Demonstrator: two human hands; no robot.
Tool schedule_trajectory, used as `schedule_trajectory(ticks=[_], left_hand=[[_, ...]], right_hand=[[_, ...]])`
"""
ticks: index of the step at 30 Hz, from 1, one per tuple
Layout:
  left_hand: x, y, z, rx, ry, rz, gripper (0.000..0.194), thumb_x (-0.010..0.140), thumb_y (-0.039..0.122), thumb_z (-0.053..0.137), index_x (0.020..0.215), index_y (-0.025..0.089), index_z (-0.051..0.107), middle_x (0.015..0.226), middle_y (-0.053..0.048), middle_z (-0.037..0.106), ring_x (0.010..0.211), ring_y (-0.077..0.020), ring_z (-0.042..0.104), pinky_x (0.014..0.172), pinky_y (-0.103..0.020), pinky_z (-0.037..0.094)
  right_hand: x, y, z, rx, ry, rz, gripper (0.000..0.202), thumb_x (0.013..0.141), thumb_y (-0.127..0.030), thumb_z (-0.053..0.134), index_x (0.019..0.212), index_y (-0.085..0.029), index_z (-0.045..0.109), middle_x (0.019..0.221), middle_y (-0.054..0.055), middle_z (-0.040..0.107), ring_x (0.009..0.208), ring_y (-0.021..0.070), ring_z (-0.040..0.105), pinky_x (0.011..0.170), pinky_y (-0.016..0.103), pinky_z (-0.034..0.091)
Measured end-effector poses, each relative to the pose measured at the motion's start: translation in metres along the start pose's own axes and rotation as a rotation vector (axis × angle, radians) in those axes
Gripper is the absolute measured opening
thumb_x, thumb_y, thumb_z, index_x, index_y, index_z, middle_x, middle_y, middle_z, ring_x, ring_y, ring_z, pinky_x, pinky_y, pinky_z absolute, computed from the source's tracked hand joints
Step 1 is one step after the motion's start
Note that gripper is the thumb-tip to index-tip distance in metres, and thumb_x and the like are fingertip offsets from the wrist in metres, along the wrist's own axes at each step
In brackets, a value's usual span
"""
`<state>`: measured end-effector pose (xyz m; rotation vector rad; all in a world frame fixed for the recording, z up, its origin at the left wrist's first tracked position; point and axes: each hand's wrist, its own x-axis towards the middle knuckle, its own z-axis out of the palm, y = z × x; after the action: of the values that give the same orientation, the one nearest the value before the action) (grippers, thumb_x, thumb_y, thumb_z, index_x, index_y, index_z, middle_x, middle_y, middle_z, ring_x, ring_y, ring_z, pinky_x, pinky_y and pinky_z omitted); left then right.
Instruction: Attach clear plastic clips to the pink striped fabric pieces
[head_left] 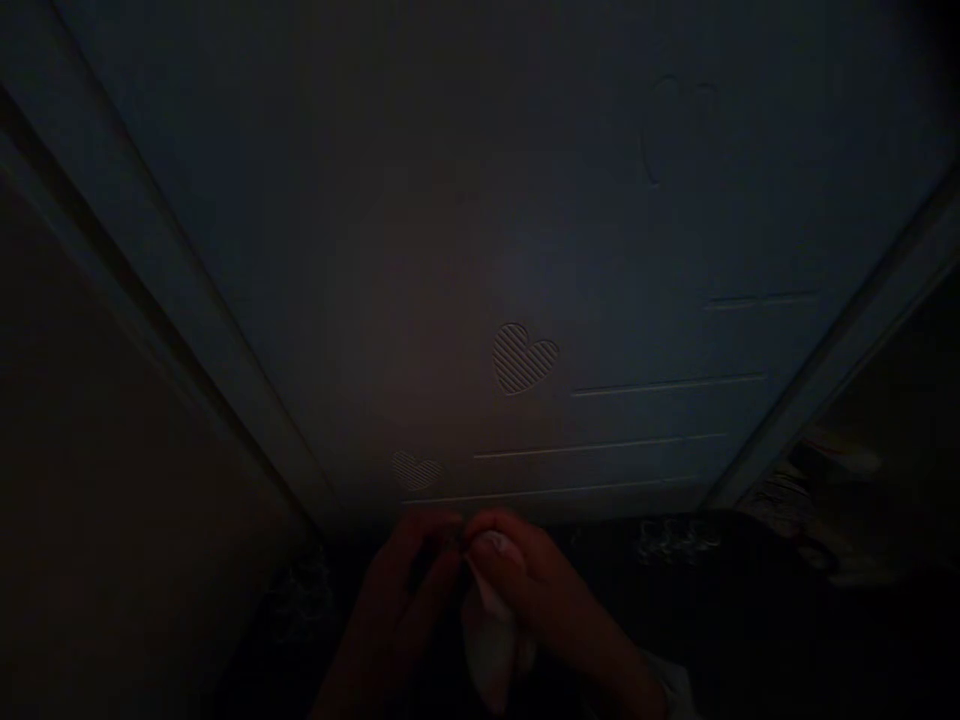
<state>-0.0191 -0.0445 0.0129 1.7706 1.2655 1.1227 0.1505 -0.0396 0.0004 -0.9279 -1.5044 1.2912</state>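
Observation:
The scene is very dark. Both hands meet low in the middle of the head view. My right hand [540, 590] pinches the top of a small pale cloth or tissue [491, 640] that hangs down between the hands. My left hand [405, 595] has its fingers curled against the same pale piece from the left. What lies under the hands is hidden in shadow.
A large pale door panel [480, 250] with embossed striped hearts [523, 357] and thin horizontal lines fills the view ahead. A frame edge [150, 290] runs diagonally on the left, another [840, 350] on the right. Dim cluttered objects [817, 480] sit at the right.

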Motion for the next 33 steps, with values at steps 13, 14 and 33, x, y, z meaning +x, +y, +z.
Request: schedule_trajectory(ticks=[13,14,33], left_hand=[[0.002,0.006,0.013,-0.012,-0.085,0.325,0.018,0.086,0.018,0.065,0.097,0.031,0.063,0.089,0.004,0.064,0.081,-0.0136,0.060,0.074,-0.021,0.047],[0.002,0.006,0.015,0.006,-0.082,0.326,0.019,0.085,0.016,0.066,0.096,0.031,0.064,0.089,0.004,0.064,0.081,-0.0139,0.060,0.074,-0.021,0.047],[-0.002,0.004,0.038,0.211,-0.076,0.318,0.020,0.085,0.025,0.066,0.105,0.025,0.068,0.088,-0.003,0.073,0.077,-0.0190,0.068,0.071,-0.029,0.055]], right_hand=[[0.008,0.011,-0.006,0.273,0.334,0.102,0.030,0.081,-0.049,0.059,0.084,-0.019,0.066,0.062,-0.004,0.054,0.055,0.0118,0.049,0.049,0.022,0.035],[0.008,0.010,-0.006,0.313,0.353,0.110,0.029,0.079,-0.048,0.061,0.084,-0.019,0.065,0.061,-0.004,0.055,0.053,0.0116,0.050,0.047,0.022,0.035],[0.008,0.003,-0.008,0.662,0.546,-0.002,0.025,0.073,-0.045,0.070,0.080,-0.022,0.067,0.065,-0.001,0.061,0.053,0.0141,0.056,0.049,0.025,0.047]])
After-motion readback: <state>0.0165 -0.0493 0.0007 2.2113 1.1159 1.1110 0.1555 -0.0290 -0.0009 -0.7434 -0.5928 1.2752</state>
